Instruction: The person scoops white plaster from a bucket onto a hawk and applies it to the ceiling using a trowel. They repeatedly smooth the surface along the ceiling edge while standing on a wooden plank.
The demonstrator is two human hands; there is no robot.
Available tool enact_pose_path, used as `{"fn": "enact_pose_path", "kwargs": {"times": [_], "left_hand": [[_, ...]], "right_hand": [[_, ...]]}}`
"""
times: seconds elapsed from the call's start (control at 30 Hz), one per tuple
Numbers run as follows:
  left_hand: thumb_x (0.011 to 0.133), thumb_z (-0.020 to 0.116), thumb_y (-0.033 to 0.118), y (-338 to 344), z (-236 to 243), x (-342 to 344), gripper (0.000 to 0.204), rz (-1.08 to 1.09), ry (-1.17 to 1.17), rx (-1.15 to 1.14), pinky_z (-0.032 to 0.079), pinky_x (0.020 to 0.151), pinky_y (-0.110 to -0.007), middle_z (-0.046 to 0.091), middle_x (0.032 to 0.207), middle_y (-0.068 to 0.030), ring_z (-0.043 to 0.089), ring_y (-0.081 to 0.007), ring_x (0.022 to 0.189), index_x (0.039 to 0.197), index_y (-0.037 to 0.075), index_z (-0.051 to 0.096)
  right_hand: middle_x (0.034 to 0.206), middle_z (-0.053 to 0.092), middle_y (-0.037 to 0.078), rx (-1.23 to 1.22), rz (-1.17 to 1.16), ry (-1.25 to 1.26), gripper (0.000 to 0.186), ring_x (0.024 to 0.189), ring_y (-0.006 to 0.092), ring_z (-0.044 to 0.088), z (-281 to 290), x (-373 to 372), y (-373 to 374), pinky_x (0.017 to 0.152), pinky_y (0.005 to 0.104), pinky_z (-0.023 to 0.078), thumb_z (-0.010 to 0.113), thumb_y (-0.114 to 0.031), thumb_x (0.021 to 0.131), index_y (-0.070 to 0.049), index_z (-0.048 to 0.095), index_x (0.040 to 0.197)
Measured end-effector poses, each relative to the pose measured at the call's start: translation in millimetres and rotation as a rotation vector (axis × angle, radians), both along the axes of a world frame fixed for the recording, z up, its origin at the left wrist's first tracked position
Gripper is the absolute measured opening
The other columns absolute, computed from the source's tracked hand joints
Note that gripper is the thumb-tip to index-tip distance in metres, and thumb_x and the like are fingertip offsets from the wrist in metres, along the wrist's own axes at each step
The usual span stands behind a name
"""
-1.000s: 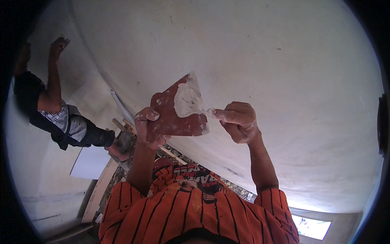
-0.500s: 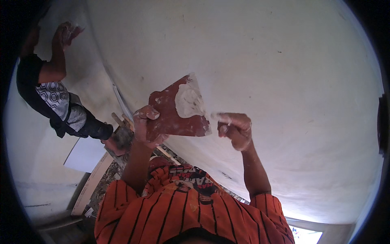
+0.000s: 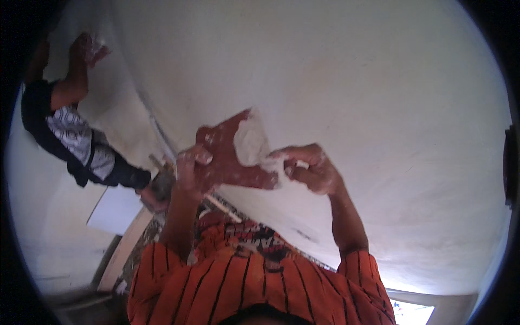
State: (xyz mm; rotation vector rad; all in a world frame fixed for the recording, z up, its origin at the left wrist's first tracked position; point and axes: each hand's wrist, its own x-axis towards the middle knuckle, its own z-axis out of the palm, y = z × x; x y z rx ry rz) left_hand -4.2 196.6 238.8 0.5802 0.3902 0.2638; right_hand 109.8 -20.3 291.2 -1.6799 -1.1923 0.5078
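In my left hand is a reddish-brown putty spreader, its thumb lying on the face and the other fingers mostly hidden behind. A thick patch of whitish putty covers the spreader's right part, towards its long edge. My right hand is at that edge, index finger stretched out to the putty's rim and smeared white at the tip. Its thumb stands apart from the index finger, the other fingers are curled, and I see no tool in it.
A large off-white wall fills the space beyond my hands. At the left a co-worker reaches up with a reddish spreader at the wall. A white panel, a long board and rubble lie low on the left.
My right index finger has come left onto the putty's edge; before, it was just off the spreader. The spreader has dropped slightly in view.
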Motion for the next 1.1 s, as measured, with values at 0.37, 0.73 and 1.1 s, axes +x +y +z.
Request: {"fn": "enact_pose_path", "kwargs": {"times": [0.37,0.73,1.1], "left_hand": [[0.057,0.048,0.006,23.2,-9.2,40.6,0.052,-0.123,-0.492,-0.109,0.056,0.064,-0.037,0.053,0.102,-0.0155,0.057,-0.0284,0.087,0.108,-0.005,0.046],[0.055,0.047,0.002,34.2,-14.7,28.2,0.068,-0.153,-0.39,-0.239,0.054,0.081,-0.04,0.048,0.116,-0.0192,0.054,-0.0304,0.103,0.122,-0.007,0.037],[0.064,0.048,0.004,4.1,6.0,25.9,0.042,0.007,-0.387,-0.203,0.049,0.041,-0.022,0.057,0.081,-0.0105,0.052,-0.0142,0.046,0.105,-0.008,0.045]], "right_hand": [[0.064,0.048,0.0,0.507,-0.228,-0.077,0.043,0.057,0.0078,0.045,63.1,55.8,-5.5,0.052,0.0223,0.037,0.043,-0.002,0.077,-0.002,0.047,0.12],[0.065,0.061,0.016,0.705,-1.315,-0.8,0.073,0.058,0.0268,0.059,212.5,73.6,0.6,0.058,0.0339,0.046,0.049,-0.015,0.078,0.017,0.009,0.131],[0.062,0.059,0.023,0.63,-1.157,-0.843,0.073,0.06,0.0356,0.059,236.1,103.3,46.8,0.066,0.0421,0.047,0.049,-0.02,0.077,0.022,0.012,0.124]]}}
